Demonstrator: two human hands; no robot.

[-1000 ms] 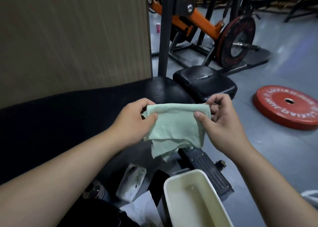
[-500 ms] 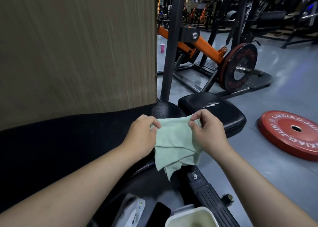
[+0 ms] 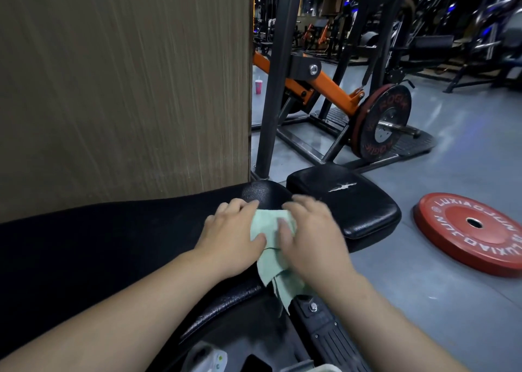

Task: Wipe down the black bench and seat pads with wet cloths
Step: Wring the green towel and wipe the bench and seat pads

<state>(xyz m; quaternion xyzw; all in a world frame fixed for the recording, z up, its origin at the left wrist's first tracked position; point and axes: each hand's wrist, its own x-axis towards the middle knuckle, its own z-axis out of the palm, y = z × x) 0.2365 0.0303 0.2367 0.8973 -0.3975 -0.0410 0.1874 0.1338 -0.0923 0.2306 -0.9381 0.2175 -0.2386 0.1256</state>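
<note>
A pale green cloth (image 3: 268, 226) is bunched between my two hands, and its loose corners hang down over the edge of the long black bench pad (image 3: 113, 244). My left hand (image 3: 233, 236) holds the cloth's left side, thumb laid across it. My right hand (image 3: 313, 239), blurred by motion, holds the right side with its thumb on top. Both hands are low over the far end of the bench pad; contact with the pad cannot be told. The square black seat pad (image 3: 361, 202) lies just beyond my right hand.
A wood-grain panel (image 3: 127, 89) rises behind the bench on the left. A black upright post (image 3: 276, 89) and an orange machine with a loaded plate (image 3: 381, 123) stand ahead. A red weight plate (image 3: 474, 230) lies on the grey floor at right. A white basin rim (image 3: 324, 368) shows at the bottom.
My hands have come closer together and the cloth is bunched narrower between them, lower over the bench pad. The view has tilted upward, so the basin has nearly left the frame.
</note>
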